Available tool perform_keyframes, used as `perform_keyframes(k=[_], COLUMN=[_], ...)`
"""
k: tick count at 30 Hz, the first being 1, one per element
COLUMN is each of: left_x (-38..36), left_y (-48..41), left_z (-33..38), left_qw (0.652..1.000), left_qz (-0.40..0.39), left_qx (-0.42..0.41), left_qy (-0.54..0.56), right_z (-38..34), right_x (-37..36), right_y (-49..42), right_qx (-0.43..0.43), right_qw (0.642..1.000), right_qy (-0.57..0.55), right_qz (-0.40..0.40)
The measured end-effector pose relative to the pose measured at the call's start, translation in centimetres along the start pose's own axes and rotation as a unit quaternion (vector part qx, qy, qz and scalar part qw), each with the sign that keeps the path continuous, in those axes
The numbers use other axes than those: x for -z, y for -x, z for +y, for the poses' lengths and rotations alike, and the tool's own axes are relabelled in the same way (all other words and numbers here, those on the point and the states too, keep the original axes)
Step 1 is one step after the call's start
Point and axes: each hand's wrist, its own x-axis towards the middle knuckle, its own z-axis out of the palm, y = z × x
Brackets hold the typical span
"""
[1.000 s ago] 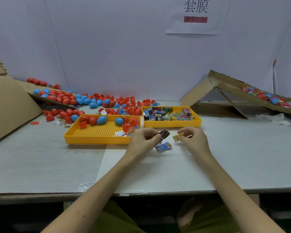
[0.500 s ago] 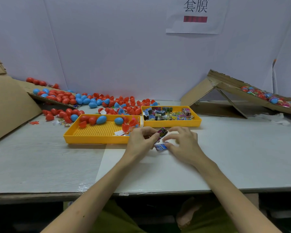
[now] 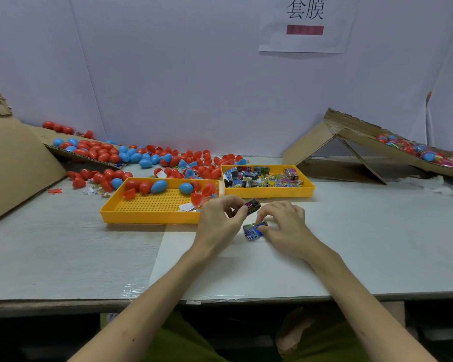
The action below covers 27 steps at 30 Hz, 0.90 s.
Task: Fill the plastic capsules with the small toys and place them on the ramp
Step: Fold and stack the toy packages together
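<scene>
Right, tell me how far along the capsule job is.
Done: capsules lie on the ramp. In hand: left hand pinches a dark packet, right hand pinches a blue packet on the table; no capsule held. Left: many loose capsules at the back and a tray full of packets.

On the worktop (image 3: 89, 257), the left hand (image 3: 217, 223) pinches a dark toy packet (image 3: 253, 205) and the right hand (image 3: 285, 228) presses a blue packet (image 3: 253, 231), near two yellow trays (image 3: 147, 218).
</scene>
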Motion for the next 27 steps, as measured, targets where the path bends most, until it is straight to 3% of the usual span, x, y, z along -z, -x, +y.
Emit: perform_keyframes(k=[4,8,13,20,27], left_x=[-0.1,-0.4,-0.7,-0.7,-0.8], left_y=[0.0,0.2,0.4,0.3,0.3], left_z=[-0.5,-0.9,-1.2,-1.3,-1.5], left_qw=[0.999,0.993,0.98,0.977,0.977], left_qz=[0.008,-0.088,-0.151,-0.152,-0.148], left_qx=[-0.036,-0.065,-0.091,-0.109,-0.113], left_qy=[-0.02,-0.047,-0.09,-0.102,-0.106], right_z=[-0.3,-0.5,-0.7,-0.3,-0.3], right_x=[0.4,0.9,1.1,1.3,1.4], right_y=[0.3,0.5,0.6,0.5,0.7], right_qx=[0.017,0.012,0.004,0.001,0.007], right_qw=[0.999,0.988,0.973,0.961,0.962], right_qy=[-0.043,-0.126,-0.228,-0.275,-0.272], right_qz=[0.025,0.085,0.039,-0.009,-0.001])
